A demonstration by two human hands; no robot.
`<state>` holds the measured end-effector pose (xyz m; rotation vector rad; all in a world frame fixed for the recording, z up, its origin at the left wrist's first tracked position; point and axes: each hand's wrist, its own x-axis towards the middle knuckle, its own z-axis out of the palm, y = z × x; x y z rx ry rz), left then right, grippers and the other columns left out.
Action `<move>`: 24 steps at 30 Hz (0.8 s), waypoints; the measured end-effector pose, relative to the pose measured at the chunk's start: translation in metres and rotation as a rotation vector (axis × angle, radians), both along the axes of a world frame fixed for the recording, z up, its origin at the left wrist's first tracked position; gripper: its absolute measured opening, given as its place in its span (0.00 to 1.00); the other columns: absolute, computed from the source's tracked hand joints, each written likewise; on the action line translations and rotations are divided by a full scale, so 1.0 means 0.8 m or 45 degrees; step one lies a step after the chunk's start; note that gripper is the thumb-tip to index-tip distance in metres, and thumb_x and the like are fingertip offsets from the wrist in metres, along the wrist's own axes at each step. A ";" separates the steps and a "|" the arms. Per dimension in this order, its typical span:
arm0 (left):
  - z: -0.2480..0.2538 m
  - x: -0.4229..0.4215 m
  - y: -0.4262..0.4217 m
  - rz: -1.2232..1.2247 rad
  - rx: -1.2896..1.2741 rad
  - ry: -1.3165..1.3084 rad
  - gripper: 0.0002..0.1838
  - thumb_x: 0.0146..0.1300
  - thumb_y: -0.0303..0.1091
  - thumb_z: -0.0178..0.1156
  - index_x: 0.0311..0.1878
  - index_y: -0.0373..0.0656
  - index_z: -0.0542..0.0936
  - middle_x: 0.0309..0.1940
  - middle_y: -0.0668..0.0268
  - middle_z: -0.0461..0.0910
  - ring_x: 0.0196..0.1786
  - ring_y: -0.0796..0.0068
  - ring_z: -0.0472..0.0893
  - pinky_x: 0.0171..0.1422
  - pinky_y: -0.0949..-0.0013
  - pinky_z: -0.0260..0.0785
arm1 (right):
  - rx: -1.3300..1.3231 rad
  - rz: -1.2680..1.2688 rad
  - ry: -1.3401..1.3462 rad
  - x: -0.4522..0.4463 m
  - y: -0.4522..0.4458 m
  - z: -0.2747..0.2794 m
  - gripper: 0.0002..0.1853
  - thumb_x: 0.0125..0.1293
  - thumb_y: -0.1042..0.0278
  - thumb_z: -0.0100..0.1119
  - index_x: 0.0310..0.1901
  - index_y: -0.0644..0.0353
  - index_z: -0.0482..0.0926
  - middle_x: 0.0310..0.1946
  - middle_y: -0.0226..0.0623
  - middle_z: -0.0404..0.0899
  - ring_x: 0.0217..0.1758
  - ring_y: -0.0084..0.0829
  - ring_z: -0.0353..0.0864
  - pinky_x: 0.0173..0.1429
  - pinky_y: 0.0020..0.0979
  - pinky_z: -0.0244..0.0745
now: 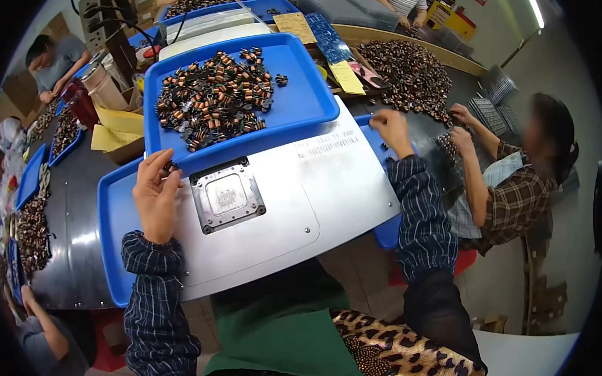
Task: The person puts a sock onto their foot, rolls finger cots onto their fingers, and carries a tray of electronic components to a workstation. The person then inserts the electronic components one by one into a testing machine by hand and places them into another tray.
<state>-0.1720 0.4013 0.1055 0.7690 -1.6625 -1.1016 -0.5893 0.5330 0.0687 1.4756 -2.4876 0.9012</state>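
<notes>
Coil part (pixel 169 166): one, pinched between left hand (pixel 155 198) fingers, just left of the black-framed plate (pixel 227 195). Right hand (pixel 393 131): fingers curled, cannot tell whether holding anything. Handling: light, steady grip advisable, sparing the windings.

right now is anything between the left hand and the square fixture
Nothing visible: the left hand, holding a small dark part, is beside the square fixture, with only bare metal plate between.
</notes>
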 end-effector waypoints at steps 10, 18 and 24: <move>0.000 -0.001 0.013 -0.038 0.064 -0.056 0.10 0.59 0.26 0.54 0.44 0.34 0.75 0.30 0.67 0.76 0.29 0.82 0.75 0.33 0.80 0.68 | -0.235 0.606 -0.310 0.093 -0.084 0.102 0.12 0.52 0.71 0.58 0.39 0.65 0.77 0.30 0.34 0.78 0.32 0.21 0.76 0.37 0.21 0.71; 0.020 -0.012 0.038 -0.040 -0.229 -0.397 0.08 0.50 0.19 0.56 0.36 0.35 0.76 0.29 0.63 0.76 0.30 0.75 0.74 0.36 0.75 0.66 | -0.162 0.719 0.046 0.173 -0.151 0.059 0.12 0.48 0.68 0.62 0.33 0.63 0.76 0.29 0.41 0.76 0.32 0.36 0.76 0.38 0.30 0.71; 0.018 -0.020 0.043 -0.237 -0.516 -0.576 0.07 0.48 0.20 0.58 0.34 0.36 0.77 0.28 0.60 0.74 0.31 0.65 0.74 0.36 0.69 0.67 | -0.193 0.547 -0.931 0.169 -0.134 0.080 0.08 0.54 0.71 0.57 0.34 0.65 0.76 0.31 0.36 0.76 0.33 0.26 0.77 0.33 0.23 0.72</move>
